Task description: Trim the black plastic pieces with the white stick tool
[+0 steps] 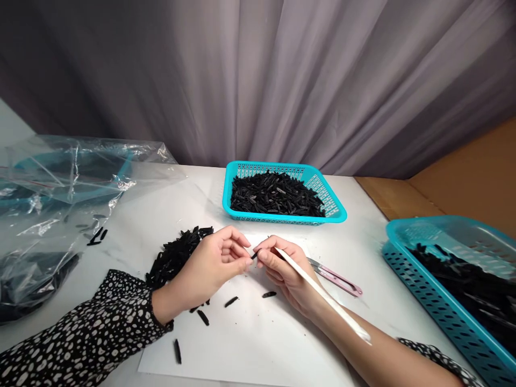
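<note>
A small black strip is between the fingertips of both hands, above the white sheet. My left hand has its fingers curled, with the thumb tip at the strip's near end. Thumb and forefinger of my right hand pinch the strip's other end. That same hand also holds a slim white stick-like tool, which slants back over the wrist; its front tip is mostly hidden by the fingers. A heap of black strips lies behind my left hand, and several loose strips are scattered below.
A turquoise basket of black strips stands at the back; another basket with black pieces is at the right. A pink-handled cutter lies beside my right hand. Clear plastic bags fill the left. A white sheet covers the table's middle.
</note>
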A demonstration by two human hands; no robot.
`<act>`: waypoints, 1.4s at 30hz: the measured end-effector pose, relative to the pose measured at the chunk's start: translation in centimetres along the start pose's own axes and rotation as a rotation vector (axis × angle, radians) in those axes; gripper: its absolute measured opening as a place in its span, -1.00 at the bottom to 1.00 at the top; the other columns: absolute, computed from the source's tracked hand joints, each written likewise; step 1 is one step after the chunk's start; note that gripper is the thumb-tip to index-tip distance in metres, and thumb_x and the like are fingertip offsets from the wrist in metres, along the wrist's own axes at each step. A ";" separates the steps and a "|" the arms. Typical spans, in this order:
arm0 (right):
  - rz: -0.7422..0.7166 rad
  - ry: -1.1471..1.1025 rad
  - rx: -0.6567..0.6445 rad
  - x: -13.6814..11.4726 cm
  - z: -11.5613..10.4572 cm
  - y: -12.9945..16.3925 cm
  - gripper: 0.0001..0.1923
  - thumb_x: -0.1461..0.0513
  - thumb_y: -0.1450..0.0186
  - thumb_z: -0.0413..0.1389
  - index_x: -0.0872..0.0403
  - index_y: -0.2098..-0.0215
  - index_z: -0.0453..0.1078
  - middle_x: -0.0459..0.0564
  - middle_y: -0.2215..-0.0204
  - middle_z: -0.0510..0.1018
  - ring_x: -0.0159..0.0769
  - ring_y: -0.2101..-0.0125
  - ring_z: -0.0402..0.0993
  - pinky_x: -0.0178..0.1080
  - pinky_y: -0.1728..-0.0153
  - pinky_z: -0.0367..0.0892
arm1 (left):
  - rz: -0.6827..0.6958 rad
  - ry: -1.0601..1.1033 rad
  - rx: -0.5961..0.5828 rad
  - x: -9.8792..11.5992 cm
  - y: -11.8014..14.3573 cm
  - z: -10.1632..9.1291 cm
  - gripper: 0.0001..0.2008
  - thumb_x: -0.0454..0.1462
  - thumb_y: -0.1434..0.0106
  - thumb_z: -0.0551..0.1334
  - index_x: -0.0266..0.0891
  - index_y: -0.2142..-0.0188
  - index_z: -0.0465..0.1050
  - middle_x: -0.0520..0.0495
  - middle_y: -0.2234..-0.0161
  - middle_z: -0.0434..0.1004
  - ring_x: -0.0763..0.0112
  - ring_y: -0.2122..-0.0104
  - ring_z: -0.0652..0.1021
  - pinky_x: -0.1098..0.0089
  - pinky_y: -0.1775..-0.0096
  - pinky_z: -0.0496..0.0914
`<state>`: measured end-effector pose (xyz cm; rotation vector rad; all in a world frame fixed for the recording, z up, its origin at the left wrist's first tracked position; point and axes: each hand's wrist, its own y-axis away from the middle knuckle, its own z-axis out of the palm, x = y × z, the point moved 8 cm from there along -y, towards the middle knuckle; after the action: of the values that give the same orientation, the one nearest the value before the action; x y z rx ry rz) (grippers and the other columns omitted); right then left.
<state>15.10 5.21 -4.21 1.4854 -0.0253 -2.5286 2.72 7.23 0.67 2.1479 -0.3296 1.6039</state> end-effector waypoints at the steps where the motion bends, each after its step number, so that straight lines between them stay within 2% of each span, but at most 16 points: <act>1: -0.003 -0.008 0.003 0.0 -0.1 0.0 -0.73 0.11 -0.11 0.36 0.12 0.37 0.48 -0.15 0.62 0.42 -0.59 0.70 -0.13 -0.35 0.67 -0.27 | 0.039 -0.120 -0.035 0.7 0.2 -0.1 -0.90 -0.29 -0.20 0.27 -0.21 0.31 0.36 0.05 0.38 0.46 0.39 0.34 0.50 0.37 0.27 0.37; 4: -0.006 -0.041 0.008 -0.2 -0.1 0.0 -0.71 0.11 -0.10 0.37 0.12 0.30 0.52 -0.14 0.59 0.44 -0.60 0.70 -0.13 -0.35 0.67 -0.28 | 0.143 -0.599 -0.184 2.0 1.6 0.3 -0.95 -0.33 -0.23 0.26 -0.20 0.36 0.39 0.04 0.31 0.42 0.32 0.22 0.45 0.30 0.15 0.31; 6: -0.003 -0.064 0.009 -0.2 -0.2 -0.1 -0.71 0.11 -0.10 0.37 0.12 0.30 0.53 -0.13 0.59 0.45 -0.60 0.70 -0.14 -0.35 0.67 -0.28 | 0.145 -0.784 -0.260 1.8 2.9 0.9 -0.90 -0.34 -0.22 0.31 -0.21 0.35 0.39 0.01 0.27 0.40 0.25 0.15 0.42 0.26 0.09 0.27; 9: 0.002 -0.088 0.014 -0.1 -0.3 -0.1 -0.71 0.12 -0.10 0.37 0.12 0.29 0.55 -0.12 0.58 0.46 -0.61 0.70 -0.14 -0.35 0.67 -0.27 | 0.126 -0.927 -0.304 0.7 4.2 1.8 -0.84 -0.33 -0.20 0.35 -0.24 0.32 0.36 -0.03 0.22 0.39 0.20 0.14 0.39 0.22 0.08 0.26; 12: 0.005 -0.112 0.011 0.0 -0.4 -0.1 -0.72 0.12 -0.10 0.37 0.13 0.29 0.56 -0.10 0.57 0.46 -0.61 0.69 -0.13 -0.37 0.67 -0.26 | 0.124 -0.969 -0.309 -0.2 4.4 2.4 -0.88 -0.38 -0.25 0.29 -0.25 0.36 0.34 -0.03 0.26 0.39 0.24 0.20 0.39 0.22 0.12 0.26; 16: 0.024 -0.162 -0.023 0.0 -0.2 -0.1 -0.74 0.14 -0.12 0.36 0.13 0.29 0.53 -0.11 0.56 0.46 -0.61 0.69 -0.10 -0.41 0.69 -0.24 | 0.158 -0.792 -0.227 0.3 3.4 1.9 -0.86 -0.40 -0.24 0.27 -0.24 0.42 0.34 0.01 0.33 0.41 0.31 0.25 0.41 0.29 0.17 0.27; 21: 0.017 -0.208 -0.055 -0.3 0.4 -0.1 -0.82 0.16 -0.21 0.22 0.11 0.43 0.41 -0.07 0.53 0.49 -0.55 0.69 0.04 -0.44 0.75 -0.21 | -0.036 -0.130 -0.044 -0.3 1.6 0.4 -0.88 -0.24 -0.23 0.27 -0.24 0.39 0.38 0.05 0.48 0.47 0.45 0.49 0.43 0.42 0.42 0.27; 23: 0.018 -0.199 -0.066 -0.3 0.6 -0.1 -0.80 0.14 -0.22 0.19 0.10 0.46 0.38 -0.06 0.53 0.50 -0.54 0.70 0.03 -0.44 0.78 -0.21 | -0.075 0.085 -0.013 -0.9 1.2 0.3 -0.86 -0.24 -0.17 0.31 -0.26 0.34 0.42 0.03 0.47 0.51 0.46 0.48 0.47 0.43 0.41 0.32; 25: 0.019 -0.168 -0.064 -0.3 0.7 0.0 -0.75 0.09 -0.24 0.19 0.10 0.45 0.37 -0.07 0.54 0.49 -0.55 0.71 0.02 -0.45 0.78 -0.21 | -0.090 0.207 0.005 -1.3 1.1 0.3 -0.82 -0.25 -0.12 0.35 -0.29 0.31 0.45 0.01 0.45 0.55 0.47 0.46 0.51 0.43 0.36 0.37; 28: 0.034 -0.106 -0.056 0.0 0.7 0.1 -0.69 0.03 -0.23 0.24 0.11 0.41 0.39 -0.09 0.55 0.46 -0.55 0.69 0.02 -0.46 0.77 -0.23 | -0.107 0.293 0.028 -1.7 1.1 0.3 -0.80 -0.25 -0.11 0.37 -0.29 0.31 0.45 -0.04 0.42 0.60 0.48 0.45 0.54 0.44 0.33 0.39; 35: 0.019 -0.014 -0.100 0.2 1.1 0.3 -0.69 0.02 -0.23 0.26 0.12 0.33 0.45 -0.12 0.56 0.45 -0.58 0.70 -0.05 -0.42 0.75 -0.25 | -0.083 0.332 0.061 -1.3 1.1 0.1 -0.80 -0.23 -0.14 0.38 -0.28 0.37 0.41 -0.03 0.47 0.61 0.52 0.52 0.50 0.48 0.44 0.36; 42: 0.002 0.043 -0.095 0.6 1.2 0.5 -0.68 0.03 -0.21 0.28 0.11 0.38 0.39 -0.12 0.57 0.46 -0.56 0.70 0.02 -0.39 0.70 -0.18 | -0.062 0.289 0.044 -1.1 1.2 0.5 -0.75 -0.19 -0.11 0.39 -0.27 0.40 0.38 0.03 0.53 0.54 0.51 0.55 0.48 0.45 0.44 0.36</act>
<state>13.89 4.46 -4.06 1.5013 0.0990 -2.4591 2.31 5.83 -0.25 1.9007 -0.1363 1.8679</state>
